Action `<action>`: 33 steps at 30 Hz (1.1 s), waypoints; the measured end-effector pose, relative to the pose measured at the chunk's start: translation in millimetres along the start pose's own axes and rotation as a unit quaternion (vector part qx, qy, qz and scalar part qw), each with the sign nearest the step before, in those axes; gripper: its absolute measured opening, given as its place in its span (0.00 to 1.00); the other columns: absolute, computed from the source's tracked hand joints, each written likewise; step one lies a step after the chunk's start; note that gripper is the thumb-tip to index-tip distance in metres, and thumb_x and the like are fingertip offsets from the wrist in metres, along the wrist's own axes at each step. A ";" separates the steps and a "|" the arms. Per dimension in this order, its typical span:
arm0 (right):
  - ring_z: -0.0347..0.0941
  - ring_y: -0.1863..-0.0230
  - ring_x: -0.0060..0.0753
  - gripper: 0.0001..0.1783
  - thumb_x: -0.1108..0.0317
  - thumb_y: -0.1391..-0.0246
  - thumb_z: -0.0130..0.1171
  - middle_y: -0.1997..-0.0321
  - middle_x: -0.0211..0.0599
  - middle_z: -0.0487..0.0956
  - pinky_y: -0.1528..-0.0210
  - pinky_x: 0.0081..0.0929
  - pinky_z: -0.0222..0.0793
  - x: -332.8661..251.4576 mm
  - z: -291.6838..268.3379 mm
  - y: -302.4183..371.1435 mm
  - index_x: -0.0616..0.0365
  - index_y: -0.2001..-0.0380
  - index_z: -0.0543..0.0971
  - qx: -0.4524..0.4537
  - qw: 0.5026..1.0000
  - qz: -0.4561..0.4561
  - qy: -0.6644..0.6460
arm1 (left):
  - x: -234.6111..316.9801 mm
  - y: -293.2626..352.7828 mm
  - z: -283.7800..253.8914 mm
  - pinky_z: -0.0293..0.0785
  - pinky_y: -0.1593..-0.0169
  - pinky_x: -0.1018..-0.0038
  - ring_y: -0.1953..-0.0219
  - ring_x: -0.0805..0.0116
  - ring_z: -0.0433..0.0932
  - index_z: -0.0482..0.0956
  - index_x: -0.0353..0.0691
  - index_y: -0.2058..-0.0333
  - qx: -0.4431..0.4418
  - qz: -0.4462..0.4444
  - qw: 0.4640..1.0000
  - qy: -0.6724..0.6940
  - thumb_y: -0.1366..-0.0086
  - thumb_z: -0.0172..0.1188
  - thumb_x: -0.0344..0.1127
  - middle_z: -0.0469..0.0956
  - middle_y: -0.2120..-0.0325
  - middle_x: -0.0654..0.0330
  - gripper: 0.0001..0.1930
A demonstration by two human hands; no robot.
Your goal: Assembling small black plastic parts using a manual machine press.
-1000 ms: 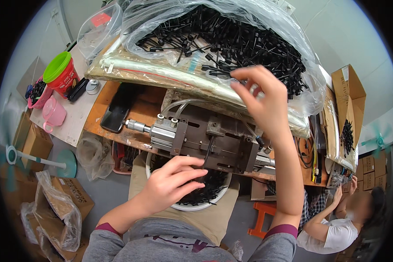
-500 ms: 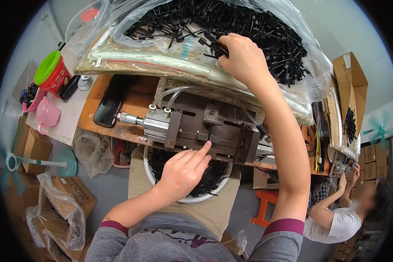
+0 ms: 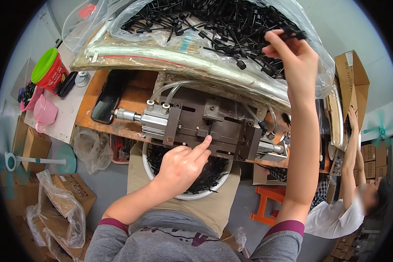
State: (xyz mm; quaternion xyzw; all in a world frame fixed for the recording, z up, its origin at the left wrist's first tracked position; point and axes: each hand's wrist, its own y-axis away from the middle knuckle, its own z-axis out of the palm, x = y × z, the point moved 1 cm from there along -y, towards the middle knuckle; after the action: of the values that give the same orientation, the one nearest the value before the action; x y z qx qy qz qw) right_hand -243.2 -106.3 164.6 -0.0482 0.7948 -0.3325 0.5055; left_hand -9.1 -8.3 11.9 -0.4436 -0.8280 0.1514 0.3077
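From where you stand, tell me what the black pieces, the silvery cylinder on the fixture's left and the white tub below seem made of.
Black pieces: probably plastic, dull black; their matching thin-stemmed shapes look moulded, though coated metal is possible.
Silvery cylinder: metal, likely aluminium, judging by the bright, hard highlights along it.
White tub: seemingly smooth plastic, from its even, rounded edge.

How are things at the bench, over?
Left hand: index fingertip at black rod in pneumatic fixture. Right hand: holding black stemmed parts over pile. Nothing visibly blocking either hand.
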 end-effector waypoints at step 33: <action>0.76 0.74 0.26 0.08 0.72 0.37 0.52 0.58 0.49 0.80 0.74 0.21 0.73 -2.4 -14.5 196.4 0.66 0.59 0.76 0.100 0.899 0.234 -0.356 | 14.3 2.3 -42.3 0.77 0.66 0.74 0.67 0.64 0.79 0.82 0.35 0.64 0.065 -0.021 0.971 0.227 0.53 0.71 0.27 0.80 0.62 0.58 0.15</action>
State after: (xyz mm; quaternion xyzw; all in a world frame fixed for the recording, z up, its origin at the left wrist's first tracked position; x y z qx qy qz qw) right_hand -203.2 53.7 57.0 0.0744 0.5132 -0.2430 0.8198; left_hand 13.6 4.0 48.4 -0.4277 -0.7343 0.0932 0.5189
